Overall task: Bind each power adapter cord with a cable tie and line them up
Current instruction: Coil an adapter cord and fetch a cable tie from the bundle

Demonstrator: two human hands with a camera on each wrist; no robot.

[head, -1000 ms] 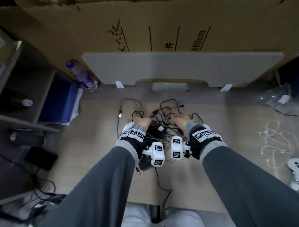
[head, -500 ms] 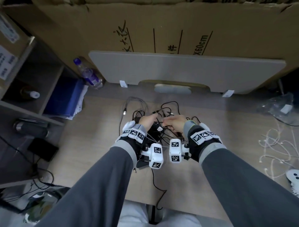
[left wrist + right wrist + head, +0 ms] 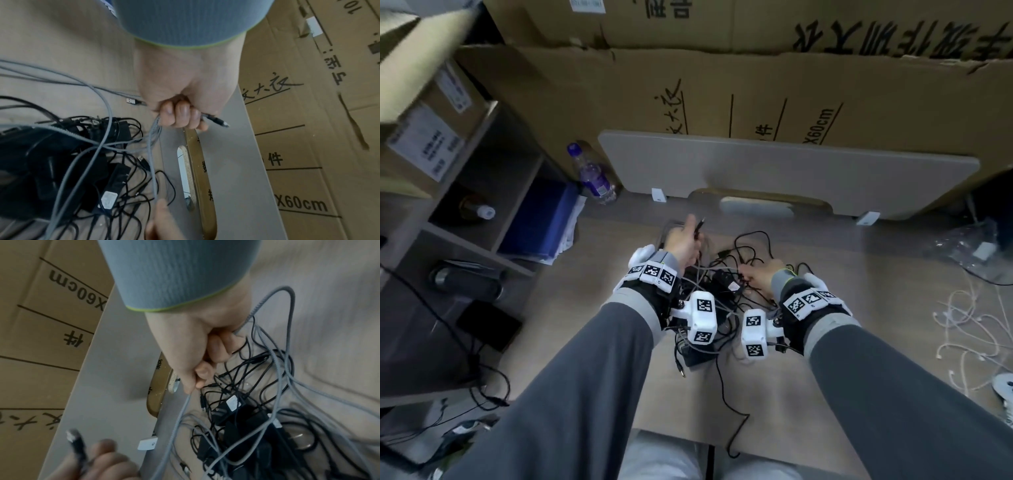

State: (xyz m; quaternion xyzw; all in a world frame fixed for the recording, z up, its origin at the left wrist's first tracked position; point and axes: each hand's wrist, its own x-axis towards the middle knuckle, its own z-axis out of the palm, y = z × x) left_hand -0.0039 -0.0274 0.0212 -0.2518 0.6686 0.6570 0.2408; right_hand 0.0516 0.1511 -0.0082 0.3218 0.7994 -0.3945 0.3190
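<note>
A tangle of black power adapters (image 3: 726, 282) and thin black cords lies on the wooden table (image 3: 585, 325) between my hands. My left hand (image 3: 683, 240) is raised at the pile's far left and grips a grey braided cable (image 3: 153, 146). The cable's dark plug (image 3: 218, 121) sticks out past the fingers. My right hand (image 3: 758, 274) is low at the pile's right edge, with the same grey cable (image 3: 183, 410) running through its curled fingers (image 3: 207, 360). A labelled adapter (image 3: 232, 404) lies just beneath it. I cannot make out any fastened tie on a cord.
A grey board (image 3: 791, 174) leans on cardboard boxes (image 3: 756, 85) behind the pile. A water bottle (image 3: 594, 176) and a shelf unit (image 3: 482, 192) stand at the left. Thin white wires (image 3: 969, 329) and a plastic bag (image 3: 976, 246) lie on the right.
My left hand has lifted up and away to the far left, drawing the grey cable's plug end out of the tangle. The right hand has stayed low on the pile's right side.
</note>
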